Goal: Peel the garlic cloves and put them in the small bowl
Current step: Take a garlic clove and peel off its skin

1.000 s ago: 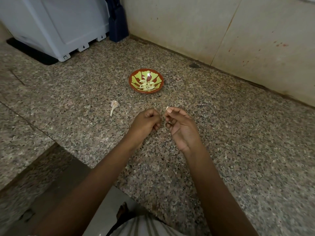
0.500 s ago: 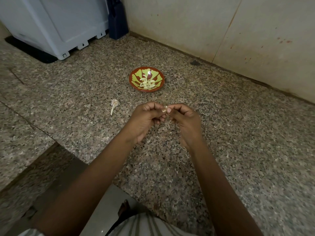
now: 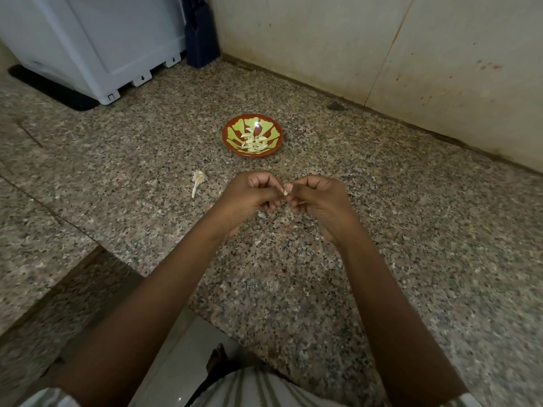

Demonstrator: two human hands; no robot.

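Observation:
A small red and green bowl sits on the granite counter and holds several peeled garlic cloves. Just in front of it, my left hand and my right hand meet above the counter. Both pinch one small garlic clove between their fingertips; only its pale tip shows. A garlic stem with papery skin lies on the counter left of my hands. A few bits of peel lie under my hands.
A white appliance on a black mat stands at the back left, with a dark blue object beside it. A tiled wall runs along the back. The counter's front edge drops to the floor at the lower left.
My hands came together from slightly apart, so both now pinch the clove that my right hand held alone. The bowl and the stem have not moved.

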